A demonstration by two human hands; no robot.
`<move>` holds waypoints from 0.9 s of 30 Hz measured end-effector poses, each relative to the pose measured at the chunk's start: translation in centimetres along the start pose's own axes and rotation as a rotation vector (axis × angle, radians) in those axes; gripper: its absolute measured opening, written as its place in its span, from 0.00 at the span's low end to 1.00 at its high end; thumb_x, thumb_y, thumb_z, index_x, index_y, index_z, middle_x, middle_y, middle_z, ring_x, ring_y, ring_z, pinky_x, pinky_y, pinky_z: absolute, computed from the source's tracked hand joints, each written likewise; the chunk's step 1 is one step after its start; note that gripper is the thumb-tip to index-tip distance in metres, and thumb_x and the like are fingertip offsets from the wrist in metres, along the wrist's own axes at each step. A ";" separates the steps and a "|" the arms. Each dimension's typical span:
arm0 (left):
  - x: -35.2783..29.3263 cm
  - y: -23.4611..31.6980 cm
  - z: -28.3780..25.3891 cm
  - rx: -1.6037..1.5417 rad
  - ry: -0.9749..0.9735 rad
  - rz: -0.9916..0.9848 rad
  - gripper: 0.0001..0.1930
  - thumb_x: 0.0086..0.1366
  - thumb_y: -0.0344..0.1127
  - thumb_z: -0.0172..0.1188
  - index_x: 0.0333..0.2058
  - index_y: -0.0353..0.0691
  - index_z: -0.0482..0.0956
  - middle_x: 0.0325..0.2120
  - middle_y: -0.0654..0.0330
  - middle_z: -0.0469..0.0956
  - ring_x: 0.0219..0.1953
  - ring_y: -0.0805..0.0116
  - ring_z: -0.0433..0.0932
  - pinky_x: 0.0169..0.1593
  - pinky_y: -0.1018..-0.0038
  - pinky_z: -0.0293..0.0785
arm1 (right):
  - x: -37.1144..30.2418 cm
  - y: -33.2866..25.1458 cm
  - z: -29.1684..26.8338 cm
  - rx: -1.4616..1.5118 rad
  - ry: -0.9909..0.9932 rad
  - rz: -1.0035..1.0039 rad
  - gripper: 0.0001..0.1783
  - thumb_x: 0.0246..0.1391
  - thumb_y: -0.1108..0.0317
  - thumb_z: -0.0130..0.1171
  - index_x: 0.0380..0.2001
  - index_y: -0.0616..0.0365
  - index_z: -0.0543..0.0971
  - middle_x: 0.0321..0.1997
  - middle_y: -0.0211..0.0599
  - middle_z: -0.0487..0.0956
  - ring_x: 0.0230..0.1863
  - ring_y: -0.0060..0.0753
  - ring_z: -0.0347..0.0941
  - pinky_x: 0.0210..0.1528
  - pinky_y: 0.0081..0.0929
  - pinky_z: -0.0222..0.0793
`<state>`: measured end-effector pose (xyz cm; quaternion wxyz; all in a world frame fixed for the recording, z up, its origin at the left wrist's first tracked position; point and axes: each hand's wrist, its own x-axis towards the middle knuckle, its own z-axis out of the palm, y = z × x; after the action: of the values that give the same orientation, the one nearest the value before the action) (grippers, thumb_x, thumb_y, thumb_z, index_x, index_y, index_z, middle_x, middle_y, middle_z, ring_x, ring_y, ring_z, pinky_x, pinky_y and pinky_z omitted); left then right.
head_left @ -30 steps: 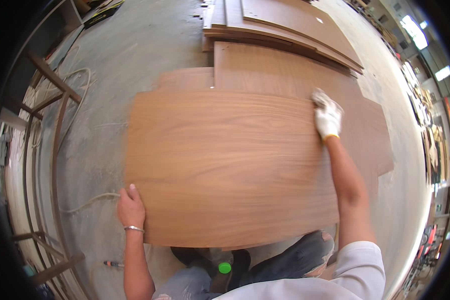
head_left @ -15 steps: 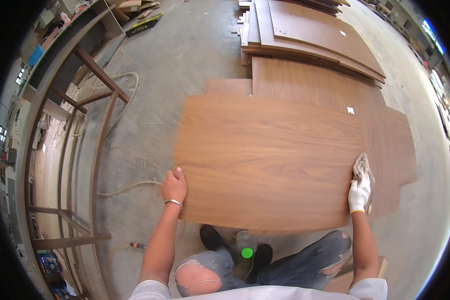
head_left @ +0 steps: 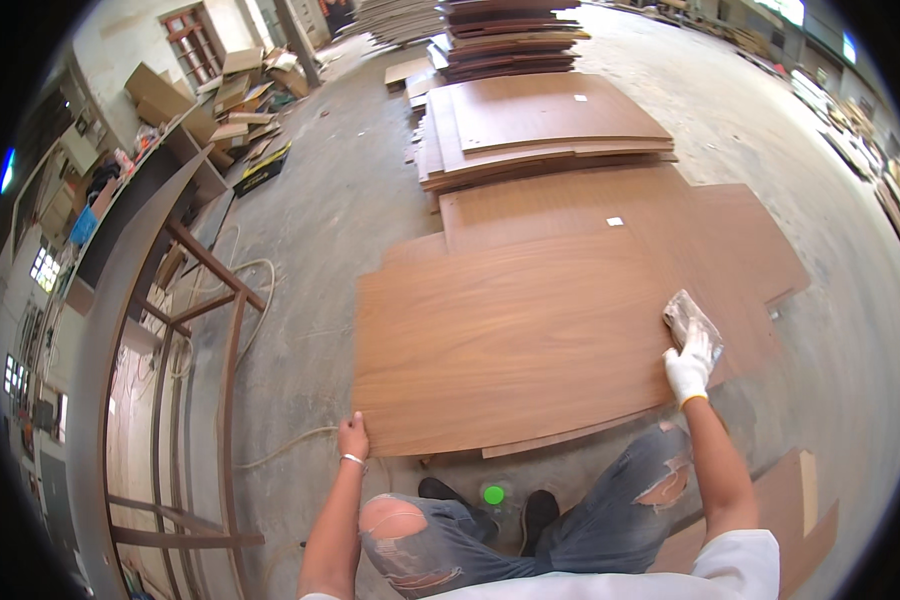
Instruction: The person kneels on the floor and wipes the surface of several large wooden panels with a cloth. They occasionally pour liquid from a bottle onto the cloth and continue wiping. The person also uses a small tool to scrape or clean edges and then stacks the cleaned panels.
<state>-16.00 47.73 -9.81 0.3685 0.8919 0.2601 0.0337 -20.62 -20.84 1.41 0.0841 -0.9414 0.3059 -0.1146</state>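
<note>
So, far left there's a rusty metal frame (head_left: 195,330) on the dusty concrete floor (head_left: 340,210), with flattened cardboard boxes (head_left: 225,95) piled up behind it. The bare left hand (head_left: 353,438) grips the near-left corner of the big wood veneer sheet (head_left: 510,345) lying flat on the floor. A green bottle cap (head_left: 493,494) sits between the shoes. The two hands are well apart: the gloved right hand (head_left: 690,366) presses a folded sanding pad (head_left: 688,315) on the sheet's right edge. More sheets are stacked (head_left: 540,125) behind.
</note>
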 end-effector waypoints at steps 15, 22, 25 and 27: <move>-0.3 3.4 -9.0 -0.038 -0.557 -0.342 0.34 0.76 0.66 0.40 0.48 0.37 0.77 0.27 0.49 0.82 0.17 0.51 0.80 0.14 0.59 0.66 | -4.2 4.1 -3.3 0.777 -0.052 0.358 0.29 0.56 0.66 0.58 0.62 0.61 0.75 0.61 0.53 0.79 0.59 0.47 0.77 0.62 0.35 0.71; -3.9 7.4 -21.4 -0.129 -0.551 -0.057 0.28 0.77 0.55 0.45 0.62 0.40 0.73 0.22 0.55 0.80 0.14 0.61 0.76 0.13 0.68 0.64 | -5.2 2.3 -11.7 1.382 -0.009 0.130 0.14 0.58 0.73 0.53 0.40 0.64 0.86 0.34 0.28 0.83 0.30 0.14 0.69 0.32 0.17 0.65; -6.1 10.4 -27.0 -0.355 -0.518 -0.051 0.27 0.75 0.52 0.47 0.62 0.41 0.75 0.22 0.57 0.81 0.13 0.64 0.76 0.11 0.71 0.65 | -4.8 0.6 -18.5 1.416 -0.020 0.104 0.12 0.61 0.69 0.52 0.35 0.63 0.84 0.30 0.28 0.80 0.22 0.13 0.66 0.22 0.17 0.60; -6.2 11.0 -30.6 -0.599 -0.516 -0.109 0.27 0.74 0.53 0.47 0.58 0.39 0.78 0.22 0.57 0.81 0.13 0.65 0.76 0.10 0.71 0.66 | -3.9 -1.1 -21.0 1.450 0.030 0.020 0.13 0.64 0.66 0.52 0.35 0.63 0.82 0.23 0.25 0.75 0.14 0.12 0.59 0.13 0.17 0.49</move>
<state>-24.25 57.76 20.65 0.6668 0.7090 0.1847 -0.1368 -28.64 -19.52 21.14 0.6841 -0.6442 0.1627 -0.3008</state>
